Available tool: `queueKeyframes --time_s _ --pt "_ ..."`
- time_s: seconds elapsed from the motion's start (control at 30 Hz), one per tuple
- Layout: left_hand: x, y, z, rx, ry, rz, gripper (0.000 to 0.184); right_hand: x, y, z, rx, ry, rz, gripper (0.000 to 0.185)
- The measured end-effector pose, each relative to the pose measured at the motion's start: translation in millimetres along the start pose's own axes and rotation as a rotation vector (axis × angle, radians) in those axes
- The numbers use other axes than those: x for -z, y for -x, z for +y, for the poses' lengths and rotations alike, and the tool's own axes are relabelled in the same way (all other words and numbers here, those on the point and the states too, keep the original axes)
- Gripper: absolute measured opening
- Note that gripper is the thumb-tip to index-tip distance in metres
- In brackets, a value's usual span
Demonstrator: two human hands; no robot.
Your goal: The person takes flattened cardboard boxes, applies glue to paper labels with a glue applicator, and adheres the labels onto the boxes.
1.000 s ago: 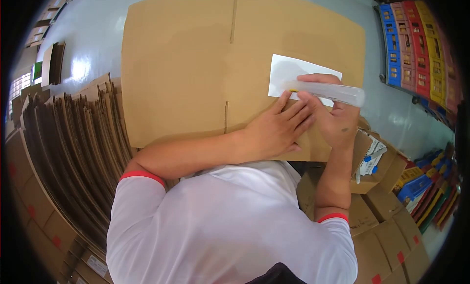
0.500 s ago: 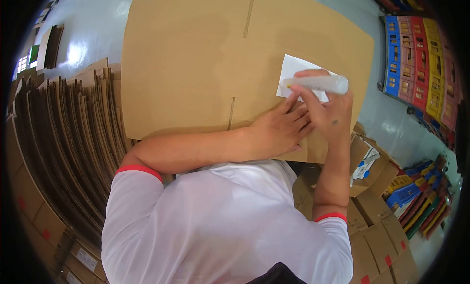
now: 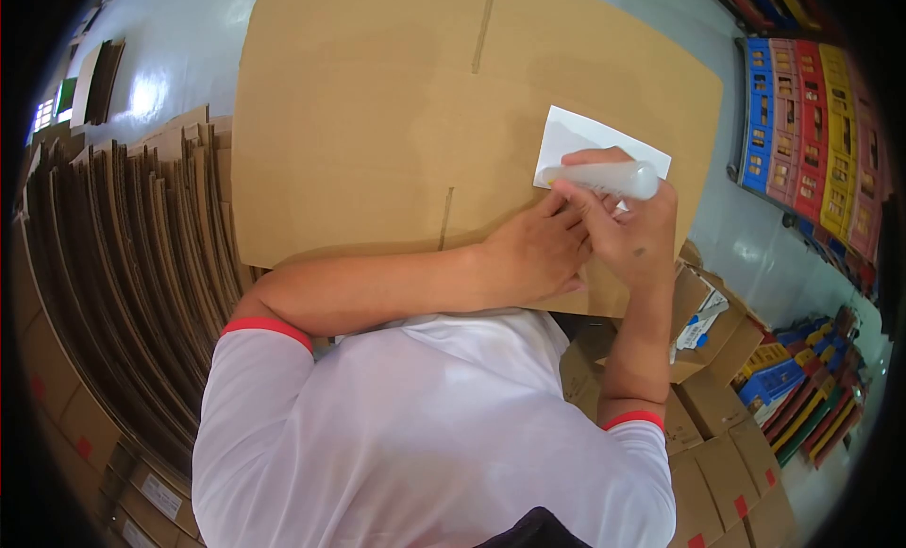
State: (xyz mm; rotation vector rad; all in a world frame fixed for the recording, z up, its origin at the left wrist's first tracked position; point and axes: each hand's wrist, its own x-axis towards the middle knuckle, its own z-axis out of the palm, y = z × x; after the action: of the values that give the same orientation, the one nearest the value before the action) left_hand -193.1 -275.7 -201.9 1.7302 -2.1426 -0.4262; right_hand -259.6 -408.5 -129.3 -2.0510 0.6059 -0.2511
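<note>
A large flat cardboard sheet point(image 3: 359, 123) lies in front of me, with narrow slots cut in it. On its right part rests a white sheet of paper point(image 3: 574, 133). My right hand point(image 3: 634, 235) grips a whitish, bottle-like tube point(image 3: 618, 178), tilted over the paper, its narrow end towards the left with a speck of yellow. Whatever is under that tip is hidden by the fingers. My left hand point(image 3: 533, 253) lies palm down on the cardboard, just below the paper, its fingers stretched out and partly covered by my right hand.
Many cardboard sheets point(image 3: 142, 255) stand on edge at the left. Stacked colourful crates point(image 3: 812, 133) are at the right. Below them are an opened carton point(image 3: 722, 331), closed cartons point(image 3: 727, 472) with red marks, and a pile of coloured pieces point(image 3: 812, 387).
My right hand and the tube have shifted slightly left and down over the paper, exposing the paper's right corner. My left hand stays nearly in place.
</note>
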Motion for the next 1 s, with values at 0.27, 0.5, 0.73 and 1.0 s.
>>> queueKeyframes --time_s 0.27,0.5,0.73,1.0 --pt "13 -20 -1 -0.011 -0.144 0.137 0.068 7 -29 18 -0.043 -0.215 0.379 0.017" --pt "16 -25 0 0.016 -0.100 0.018 0.061 -5 -37 24 -0.007 -0.125 0.282 0.021" --pt "18 -28 -1 0.033 -0.119 0.019 0.068 23 -18 47 -0.072 -0.121 0.424 0.017" --pt "19 -32 3 0.033 -0.079 -0.002 0.076 74 19 90 -0.134 -0.033 0.609 0.021"
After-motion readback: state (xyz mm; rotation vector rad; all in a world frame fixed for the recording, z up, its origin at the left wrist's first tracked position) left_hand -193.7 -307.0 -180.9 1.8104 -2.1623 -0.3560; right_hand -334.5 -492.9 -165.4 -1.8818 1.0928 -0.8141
